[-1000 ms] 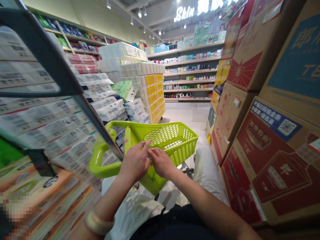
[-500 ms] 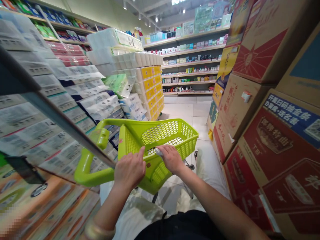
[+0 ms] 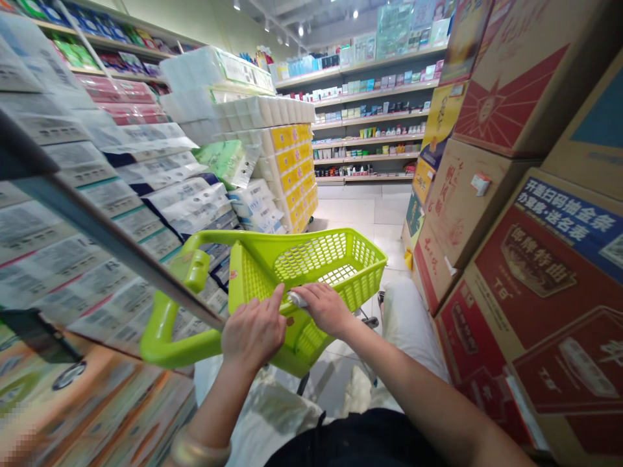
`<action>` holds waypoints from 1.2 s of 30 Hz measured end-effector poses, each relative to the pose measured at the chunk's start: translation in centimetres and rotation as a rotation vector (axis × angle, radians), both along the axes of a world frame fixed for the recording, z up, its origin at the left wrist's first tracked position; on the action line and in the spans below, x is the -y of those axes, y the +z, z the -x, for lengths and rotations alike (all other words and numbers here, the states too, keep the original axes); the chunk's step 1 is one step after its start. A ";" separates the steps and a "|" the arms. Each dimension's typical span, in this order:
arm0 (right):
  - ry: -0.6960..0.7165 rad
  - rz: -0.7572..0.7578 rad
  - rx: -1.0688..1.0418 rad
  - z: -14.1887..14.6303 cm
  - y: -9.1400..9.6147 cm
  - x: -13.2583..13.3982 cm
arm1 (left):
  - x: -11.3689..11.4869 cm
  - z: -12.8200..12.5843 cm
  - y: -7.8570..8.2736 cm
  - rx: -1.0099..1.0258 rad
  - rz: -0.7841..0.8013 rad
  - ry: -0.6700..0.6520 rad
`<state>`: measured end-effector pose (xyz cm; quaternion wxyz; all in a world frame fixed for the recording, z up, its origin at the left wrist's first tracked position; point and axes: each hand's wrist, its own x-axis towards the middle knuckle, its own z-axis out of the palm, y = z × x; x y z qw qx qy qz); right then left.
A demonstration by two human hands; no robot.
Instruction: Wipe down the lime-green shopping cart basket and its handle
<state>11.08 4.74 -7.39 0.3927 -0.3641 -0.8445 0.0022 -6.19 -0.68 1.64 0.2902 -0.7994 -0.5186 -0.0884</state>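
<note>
At the near rim of the basket [image 3: 366, 280], my right hand [image 3: 327, 310] pinches a pale item [image 3: 296, 299], long axis pointing left at my left hand [image 3: 253, 332], curled just beside; whether that grips anything I cannot tell.

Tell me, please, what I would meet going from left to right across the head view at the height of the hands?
In order: shelved packs → basket handle → left hand → white item → right hand → cartons.
</note>
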 end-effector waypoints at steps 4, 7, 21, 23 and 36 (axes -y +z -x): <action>-0.099 -0.003 -0.025 -2.5 -1.5 -0.6 | 0.0 -0.1 -0.1 0.019 0.011 0.003; -0.151 0.011 -0.041 -2.7 -1.5 -0.3 | 0.0 -0.3 -0.3 0.044 0.024 0.012; -0.049 0.031 -0.090 -0.1 -0.6 0.8 | -0.1 -0.3 -0.3 0.069 0.007 0.003; -0.114 0.011 -0.141 -1.8 -1.5 0.5 | 0.0 -0.4 -0.3 0.063 0.000 0.000; -0.082 -0.039 -0.319 2.8 0.1 3.2 | 0.5 -1.5 0.0 0.047 0.061 0.029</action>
